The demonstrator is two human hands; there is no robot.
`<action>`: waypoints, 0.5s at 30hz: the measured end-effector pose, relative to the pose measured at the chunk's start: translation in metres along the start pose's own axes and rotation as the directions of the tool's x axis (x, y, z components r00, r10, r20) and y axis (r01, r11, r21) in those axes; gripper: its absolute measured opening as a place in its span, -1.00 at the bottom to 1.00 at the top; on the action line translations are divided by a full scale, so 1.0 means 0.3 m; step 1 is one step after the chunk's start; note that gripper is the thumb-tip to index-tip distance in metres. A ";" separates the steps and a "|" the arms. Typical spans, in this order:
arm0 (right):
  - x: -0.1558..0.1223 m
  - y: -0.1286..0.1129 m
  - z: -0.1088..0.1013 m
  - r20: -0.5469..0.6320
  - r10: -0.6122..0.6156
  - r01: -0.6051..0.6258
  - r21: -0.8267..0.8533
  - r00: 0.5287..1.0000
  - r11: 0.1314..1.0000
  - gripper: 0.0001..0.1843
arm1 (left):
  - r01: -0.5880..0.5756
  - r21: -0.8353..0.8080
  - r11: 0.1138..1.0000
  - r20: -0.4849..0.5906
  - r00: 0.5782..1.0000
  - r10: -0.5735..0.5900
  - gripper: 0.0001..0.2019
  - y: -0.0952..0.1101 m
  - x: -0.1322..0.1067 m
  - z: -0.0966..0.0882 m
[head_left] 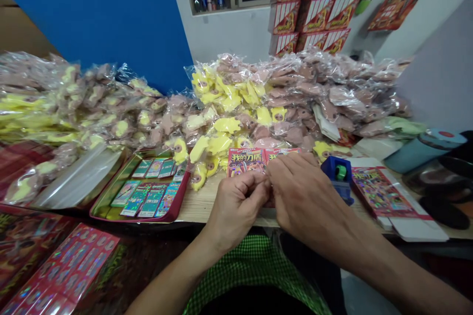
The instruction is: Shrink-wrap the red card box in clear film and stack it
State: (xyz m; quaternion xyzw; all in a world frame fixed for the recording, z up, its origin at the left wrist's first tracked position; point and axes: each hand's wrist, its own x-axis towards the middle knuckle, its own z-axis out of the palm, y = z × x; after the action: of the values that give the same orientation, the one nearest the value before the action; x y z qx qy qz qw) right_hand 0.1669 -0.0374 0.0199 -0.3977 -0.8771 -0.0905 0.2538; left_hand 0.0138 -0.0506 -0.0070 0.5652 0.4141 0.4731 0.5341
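My left hand (236,206) and my right hand (303,197) meet at the front edge of the wooden table (199,206). Both have their fingers curled and pinched together over a red printed card pack (246,161) that stands just behind them. The fingertips touch near the pack's lower edge; what exactly they pinch is hidden. A blue tape dispenser (338,177) with a green roll sits just right of my right hand.
Heaps of bagged yellow and pink toys (258,103) cover the back of the table. A red tray (148,187) with small green cards lies at left, a flat printed box (384,192) at right. Red boxes (314,5) are stacked by the wall.
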 end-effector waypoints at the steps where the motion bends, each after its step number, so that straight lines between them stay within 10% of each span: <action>1: 0.000 0.009 0.003 -0.012 0.031 -0.031 0.031 0.999 0.999 -0.76 | -0.004 0.008 1.000 -0.003 1.000 0.004 -0.72 -0.001 -0.002 0.001; 7: -0.002 0.053 -0.009 -0.051 0.168 -0.140 0.346 0.984 0.928 -0.83 | 0.053 -0.147 0.988 -0.037 0.998 -0.059 -0.82 0.003 -0.004 -0.004; 15: 0.005 -0.022 -0.020 -0.028 -0.001 0.001 -0.011 1.000 1.000 -0.76 | 0.017 -0.084 0.996 -0.077 0.997 -0.024 -0.80 0.009 0.001 -0.005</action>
State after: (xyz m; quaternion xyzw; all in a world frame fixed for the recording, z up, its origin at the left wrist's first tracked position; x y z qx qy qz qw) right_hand 0.1635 -0.0431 0.0260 -0.3973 -0.8731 -0.1014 0.2639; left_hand 0.0123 -0.0503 -0.0044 0.5193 0.4204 0.5062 0.5453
